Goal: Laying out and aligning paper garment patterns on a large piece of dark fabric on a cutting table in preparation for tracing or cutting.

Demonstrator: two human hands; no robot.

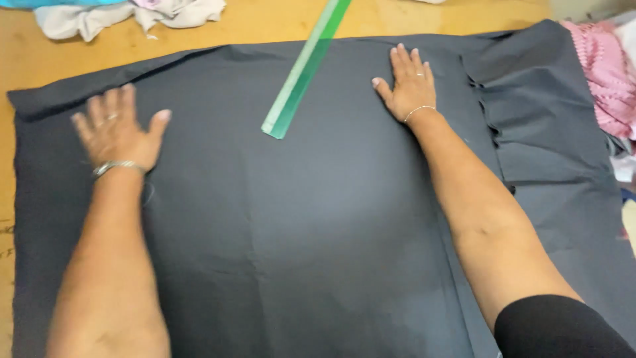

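A large dark grey cloth [311, 232] lies spread flat over a wooden table [252, 23]. My left hand [118, 129] rests palm down on the cloth's left part, fingers apart, a ring and a metal bracelet on it. My right hand [409, 85] presses flat on the cloth near its far edge, a thin bracelet at the wrist. Between the hands a long green transparent ruler [306, 66] lies diagonally on the cloth, its near end closer to my left hand. Neither hand holds anything.
White and pale cloth pieces [126, 14] are heaped at the table's far left. Pink fabric [606, 73] is piled at the right edge. The grey cloth is folded and rippled at its far right [530, 79].
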